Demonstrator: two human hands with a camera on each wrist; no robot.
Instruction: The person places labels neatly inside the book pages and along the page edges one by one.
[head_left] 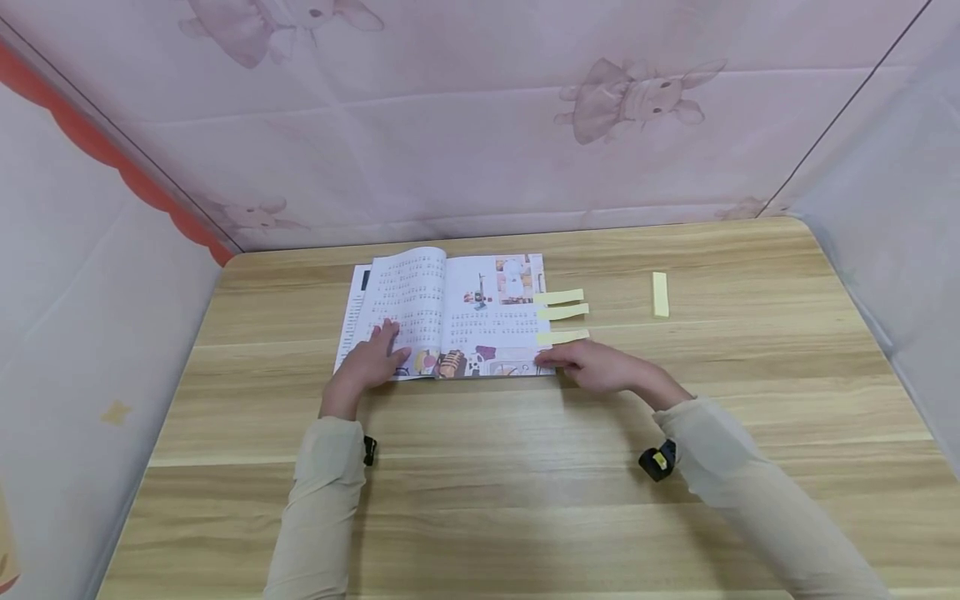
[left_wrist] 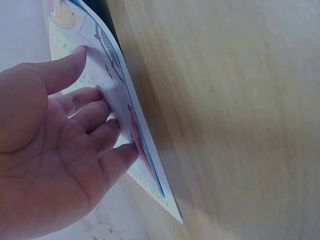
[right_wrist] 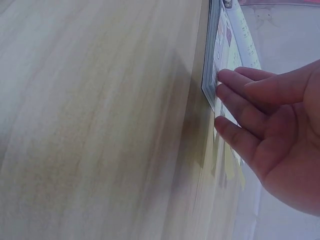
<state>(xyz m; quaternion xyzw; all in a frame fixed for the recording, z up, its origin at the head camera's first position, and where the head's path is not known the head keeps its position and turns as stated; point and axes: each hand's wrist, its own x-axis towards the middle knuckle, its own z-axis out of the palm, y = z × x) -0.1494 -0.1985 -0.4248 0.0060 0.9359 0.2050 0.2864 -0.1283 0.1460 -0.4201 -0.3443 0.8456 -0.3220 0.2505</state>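
Note:
An open illustrated book (head_left: 480,329) lies on the wooden table, its left page bulging up near the spine. On that left page rests my left hand (head_left: 367,362), fingers spread and loosely bent; the left wrist view shows the hand (left_wrist: 65,120) with fingertips against the paper and nothing gripped. My right hand (head_left: 600,367) touches the lower right corner of the right page. Seen from the right wrist, the hand (right_wrist: 275,125) has its fingertips on the page edge, thumb apart from the paper. Three yellow sticky strips (head_left: 564,312) stick out from the book's right edge.
A small yellow sticky-note pad (head_left: 660,294) lies to the right of the book on the table (head_left: 510,483). Curtains (head_left: 465,158) with rabbit prints hang behind the table's back edge, and pale panels flank both sides. Black devices (head_left: 658,461) are worn at the wrists.

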